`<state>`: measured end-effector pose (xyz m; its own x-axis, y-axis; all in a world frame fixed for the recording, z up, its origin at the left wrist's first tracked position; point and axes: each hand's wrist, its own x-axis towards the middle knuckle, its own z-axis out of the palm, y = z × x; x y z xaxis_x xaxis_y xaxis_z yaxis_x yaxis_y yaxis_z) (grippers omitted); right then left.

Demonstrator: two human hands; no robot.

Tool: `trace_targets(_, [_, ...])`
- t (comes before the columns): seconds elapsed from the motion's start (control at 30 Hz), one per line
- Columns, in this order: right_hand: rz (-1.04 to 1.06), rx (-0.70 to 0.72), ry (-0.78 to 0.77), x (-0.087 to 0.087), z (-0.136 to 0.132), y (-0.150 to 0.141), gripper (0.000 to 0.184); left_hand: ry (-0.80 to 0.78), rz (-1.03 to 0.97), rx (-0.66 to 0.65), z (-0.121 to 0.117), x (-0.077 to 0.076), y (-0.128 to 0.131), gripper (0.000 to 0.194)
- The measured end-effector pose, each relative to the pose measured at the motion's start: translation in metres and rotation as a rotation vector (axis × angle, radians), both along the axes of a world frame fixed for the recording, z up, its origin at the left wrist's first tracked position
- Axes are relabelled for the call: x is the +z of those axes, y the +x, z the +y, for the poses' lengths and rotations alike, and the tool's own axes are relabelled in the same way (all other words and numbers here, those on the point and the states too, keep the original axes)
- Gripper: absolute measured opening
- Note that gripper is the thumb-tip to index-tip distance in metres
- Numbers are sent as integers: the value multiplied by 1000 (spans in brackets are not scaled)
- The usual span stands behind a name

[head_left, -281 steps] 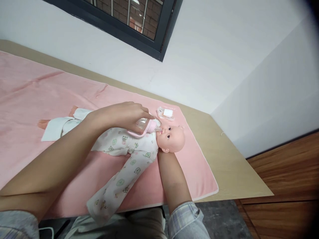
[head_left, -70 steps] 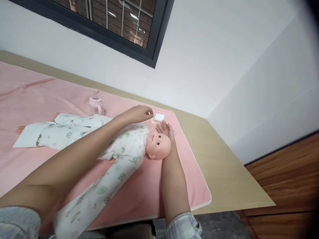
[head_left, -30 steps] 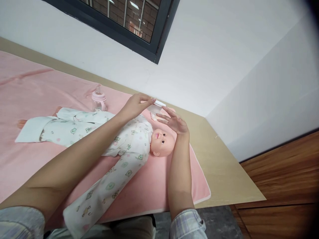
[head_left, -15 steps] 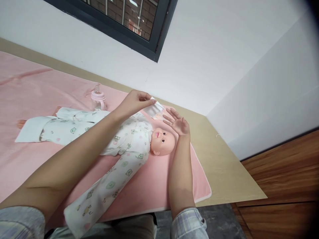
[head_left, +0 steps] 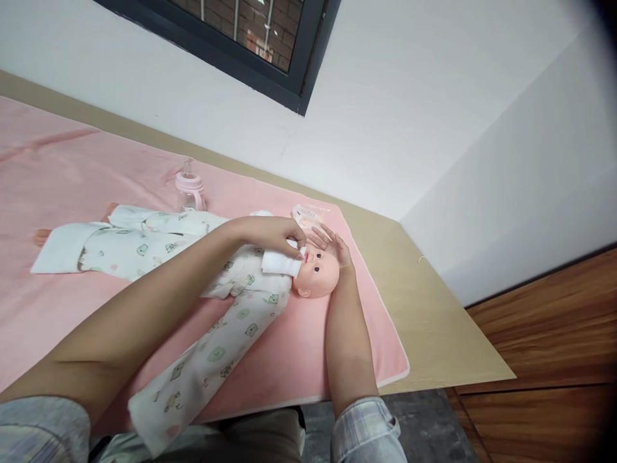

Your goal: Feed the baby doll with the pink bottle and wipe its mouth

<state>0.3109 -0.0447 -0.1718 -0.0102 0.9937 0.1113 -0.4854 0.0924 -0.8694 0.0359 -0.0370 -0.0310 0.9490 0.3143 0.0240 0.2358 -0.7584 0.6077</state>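
Note:
A baby doll [head_left: 319,277] in a white printed romper lies on its back on the pink blanket [head_left: 72,167], head to the right. My left hand [head_left: 270,233] pinches a white folded cloth [head_left: 282,262] and holds it against the doll's mouth and chin. My right hand [head_left: 332,247] lies behind the top of the doll's head, fingers spread and resting on it.
A pink baby bottle [head_left: 189,190] stands upright on the blanket beyond the doll's legs. A clear wrapper [head_left: 308,213] lies past the doll's head. The tan table [head_left: 434,321] ends at the right, with wooden floor beyond. A white wall and dark window frame rise behind.
My left hand has brought the white cloth down from above the doll's head to its mouth. My right hand has dropped from the air onto the doll's head.

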Motion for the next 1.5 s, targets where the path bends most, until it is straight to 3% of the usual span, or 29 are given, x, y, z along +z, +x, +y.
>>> trace_targets(0.37, [-53, 39, -84, -3, -2, -1, 42, 52, -8, 18, 0, -12, 9, 24])
trace_targets(0.97, [-117, 67, -97, -11, 4, 5, 40, 151, 54, 156, -9, -10, 10, 11])
trace_targets(1.5, [-180, 7, -154, -7, 2, 1, 37, 250, 90, 262, -15, -2, 10, 20])
